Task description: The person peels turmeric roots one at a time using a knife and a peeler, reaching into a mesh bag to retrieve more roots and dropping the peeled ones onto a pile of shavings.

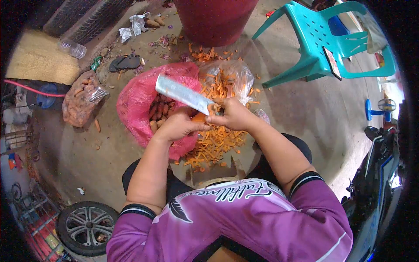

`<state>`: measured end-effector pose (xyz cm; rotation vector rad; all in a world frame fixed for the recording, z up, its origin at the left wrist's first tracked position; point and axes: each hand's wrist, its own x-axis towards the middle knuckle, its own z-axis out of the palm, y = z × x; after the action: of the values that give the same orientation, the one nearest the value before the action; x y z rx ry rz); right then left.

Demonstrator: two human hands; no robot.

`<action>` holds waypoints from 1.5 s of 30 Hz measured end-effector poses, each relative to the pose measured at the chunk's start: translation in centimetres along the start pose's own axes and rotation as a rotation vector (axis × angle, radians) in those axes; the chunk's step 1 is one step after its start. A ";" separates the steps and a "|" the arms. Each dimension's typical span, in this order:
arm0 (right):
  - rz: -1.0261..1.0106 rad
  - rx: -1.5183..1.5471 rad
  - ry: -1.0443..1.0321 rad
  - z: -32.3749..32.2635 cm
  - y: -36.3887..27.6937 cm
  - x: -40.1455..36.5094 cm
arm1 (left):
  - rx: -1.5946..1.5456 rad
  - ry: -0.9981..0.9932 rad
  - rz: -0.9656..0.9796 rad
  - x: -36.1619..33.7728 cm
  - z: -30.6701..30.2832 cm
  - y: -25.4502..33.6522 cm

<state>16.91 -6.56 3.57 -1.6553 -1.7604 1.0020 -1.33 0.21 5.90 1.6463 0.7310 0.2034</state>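
A wide-bladed knife (183, 94) points up and left from my right hand (231, 114). My right hand is closed around its near end, with the handle mostly hidden. My left hand (181, 125) is closed on an orange root piece (199, 117), just below the blade. Its fingers are partly hidden behind the piece. Under both hands lies a pile of orange strips (220, 142). A pink mesh sack (135, 98) stands open beyond my left hand, with reddish-brown roots (162, 109) inside. A clear plastic bag (242, 74) holding orange strips lies beyond my right hand.
A dark red tub (216, 22) stands at the far middle. To its right is a green plastic chair (301, 43) with a phone (332, 63) on it. A bag of roots (83, 100) and slippers (125, 63) lie left. A wheel (89, 227) and motorcycle (371, 183) flank me.
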 end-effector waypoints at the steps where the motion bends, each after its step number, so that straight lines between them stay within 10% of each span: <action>1: 0.110 0.253 -0.040 0.1 0.4 0.3 | -0.121 -0.164 -0.358 -0.1 -0.7 1.8; 3: 0.363 0.608 -0.020 -0.8 0.3 0.7 | -0.397 -0.138 -0.217 0.4 -0.2 -0.4; 11: 0.199 0.183 0.132 -1.1 0.2 0.6 | -0.938 -0.162 -0.180 0.5 0.2 -2.4; 26: 0.177 0.290 0.141 0.6 0.7 0.7 | -0.877 -0.113 -0.164 1.2 1.6 -2.2; 38: 0.296 -0.018 0.251 1.1 -0.9 0.5 | -0.056 0.208 0.059 1.5 2.7 -2.6; 45: 0.443 0.530 0.139 -0.1 1.2 1.1 | -0.735 -0.023 -0.113 1.7 2.0 -3.1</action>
<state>17.62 -5.44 2.51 -1.7277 -0.9343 1.3633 0.01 -0.38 2.06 0.9057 0.6272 0.3262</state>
